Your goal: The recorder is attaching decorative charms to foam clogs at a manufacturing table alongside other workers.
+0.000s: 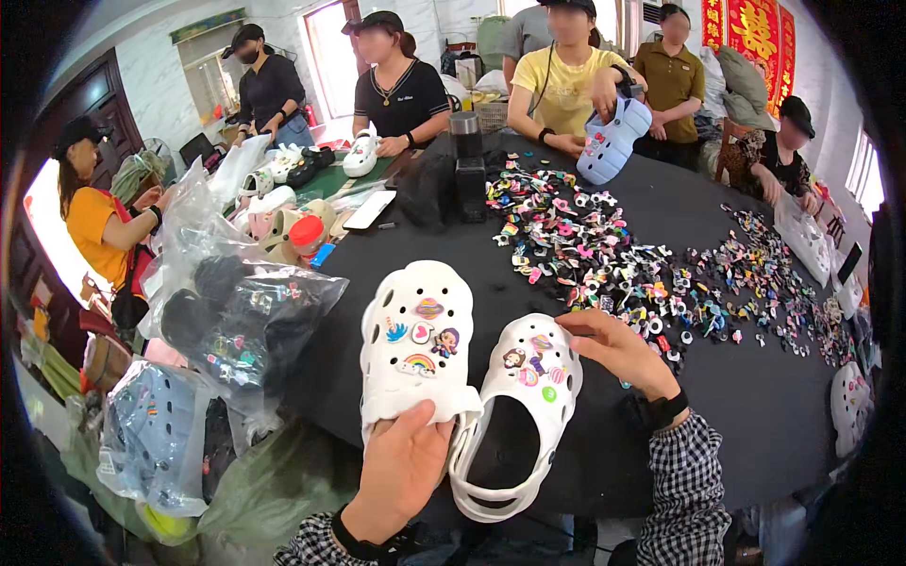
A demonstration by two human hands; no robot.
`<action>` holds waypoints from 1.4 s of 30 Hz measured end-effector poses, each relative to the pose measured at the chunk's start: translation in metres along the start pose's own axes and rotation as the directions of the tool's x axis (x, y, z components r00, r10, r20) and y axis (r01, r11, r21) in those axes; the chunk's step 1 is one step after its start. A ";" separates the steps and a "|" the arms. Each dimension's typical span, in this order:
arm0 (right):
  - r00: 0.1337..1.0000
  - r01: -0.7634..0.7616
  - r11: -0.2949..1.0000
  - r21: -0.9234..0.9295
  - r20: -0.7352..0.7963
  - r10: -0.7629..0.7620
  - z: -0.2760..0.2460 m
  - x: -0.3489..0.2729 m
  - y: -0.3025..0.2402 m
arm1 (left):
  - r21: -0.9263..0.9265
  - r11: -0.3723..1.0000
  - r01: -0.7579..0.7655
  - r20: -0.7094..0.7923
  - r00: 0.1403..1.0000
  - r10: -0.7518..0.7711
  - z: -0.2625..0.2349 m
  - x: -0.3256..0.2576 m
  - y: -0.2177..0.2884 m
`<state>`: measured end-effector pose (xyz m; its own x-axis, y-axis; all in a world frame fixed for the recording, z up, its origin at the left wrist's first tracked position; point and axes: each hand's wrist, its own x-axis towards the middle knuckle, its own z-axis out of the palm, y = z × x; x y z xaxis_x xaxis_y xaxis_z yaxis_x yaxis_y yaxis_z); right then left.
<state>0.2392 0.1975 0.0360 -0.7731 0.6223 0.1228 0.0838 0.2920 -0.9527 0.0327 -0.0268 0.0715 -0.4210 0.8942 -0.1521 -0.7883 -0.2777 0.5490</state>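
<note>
Two white foam clogs lie side by side before me, toes pointing away. My left hand (401,462) grips the left clog (392,354) at its opening, thumb on top and the other fingers partly hidden. Its upper carries a rainbow, a palm tree, a planet and a cartoon figure as charms. The right clog (557,401) also has charms on its toe, among them a planet and a green round one. My right hand (618,354) reaches over from the right, fingers stretched and apart, fingertips at the edge of that toe. No charm shows between them.
A large heap of colourful shoe charms (604,259) spreads across the dark table (311,406). At left are bagged dark clogs (226,321), a bagged blue clog (151,424) and a red-lidded jar (307,234). Opposite, a co-worker handles a light-blue clog (612,141); several others work around the table.
</note>
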 end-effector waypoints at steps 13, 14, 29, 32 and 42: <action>1.000 -0.012 1.000 0.012 0.007 0.012 -0.001 -0.002 0.004 | 0.157 0.985 -0.076 -0.025 0.996 0.081 -0.002 -0.009 0.012; 1.000 -0.019 1.000 0.015 -0.004 0.019 -0.002 -0.001 0.003 | 0.161 0.985 -0.064 -0.023 0.997 0.068 -0.001 -0.006 0.014; 1.000 -0.008 1.000 -0.001 0.007 0.008 -0.001 0.000 0.004 | 0.068 0.981 0.184 0.053 0.981 -0.187 -0.011 0.034 0.009; 1.000 -0.020 1.000 0.005 0.011 0.020 0.000 -0.001 0.000 | 0.061 0.981 0.185 0.087 0.978 -0.190 -0.015 0.035 0.010; 0.998 -0.057 0.998 0.034 0.019 0.057 0.003 -0.004 -0.008 | 0.061 0.984 0.167 0.069 0.983 -0.171 -0.023 0.017 0.020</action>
<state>0.2393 0.1907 0.0419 -0.7787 0.6242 0.0634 0.1065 0.2310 -0.9671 -0.0003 -0.0253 0.0611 -0.2479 0.9506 -0.1868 -0.8189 -0.1026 0.5646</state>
